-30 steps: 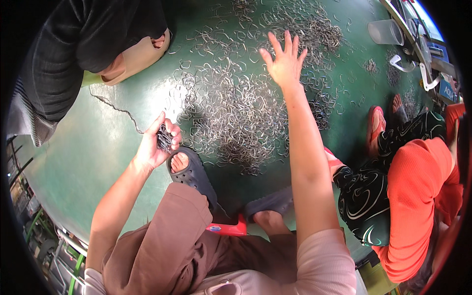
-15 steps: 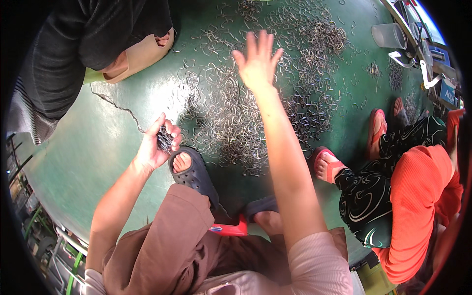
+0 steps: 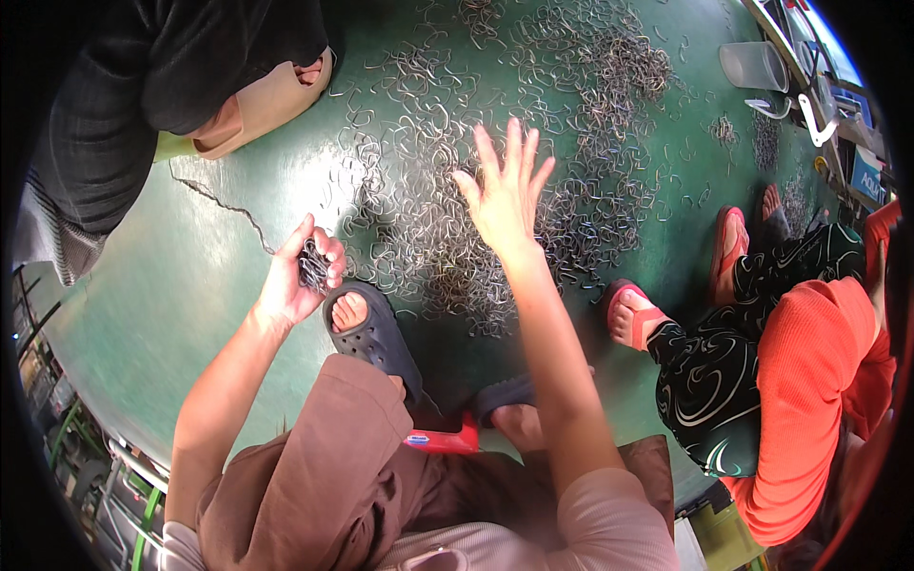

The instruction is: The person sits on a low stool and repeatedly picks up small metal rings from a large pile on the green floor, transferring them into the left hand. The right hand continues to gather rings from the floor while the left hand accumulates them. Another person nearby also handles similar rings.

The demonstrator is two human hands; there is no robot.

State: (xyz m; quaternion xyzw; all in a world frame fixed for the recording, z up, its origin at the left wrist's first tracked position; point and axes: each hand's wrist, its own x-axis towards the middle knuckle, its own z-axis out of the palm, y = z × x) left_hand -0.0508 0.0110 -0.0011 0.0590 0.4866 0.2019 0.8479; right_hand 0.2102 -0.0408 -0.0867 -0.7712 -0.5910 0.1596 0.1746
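Over wire clips (image 3: 495,219), open right hand (image 3: 505,195)

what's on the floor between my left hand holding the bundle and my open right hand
In the head view, loose bent wire clips scattered on the green floor lie between the left hand and right hand.

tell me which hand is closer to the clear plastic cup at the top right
Right. The right hand is spread over the wire clips, well short of the plastic cup; the left hand is farther away, gripping a bunch of clips.

A clear cup (image 3: 752,65) stands at the green floor's (image 3: 171,285) far edge. A red stool (image 3: 440,440) shows below dark sandals (image 3: 373,328); pink sandals (image 3: 628,309) lie right.
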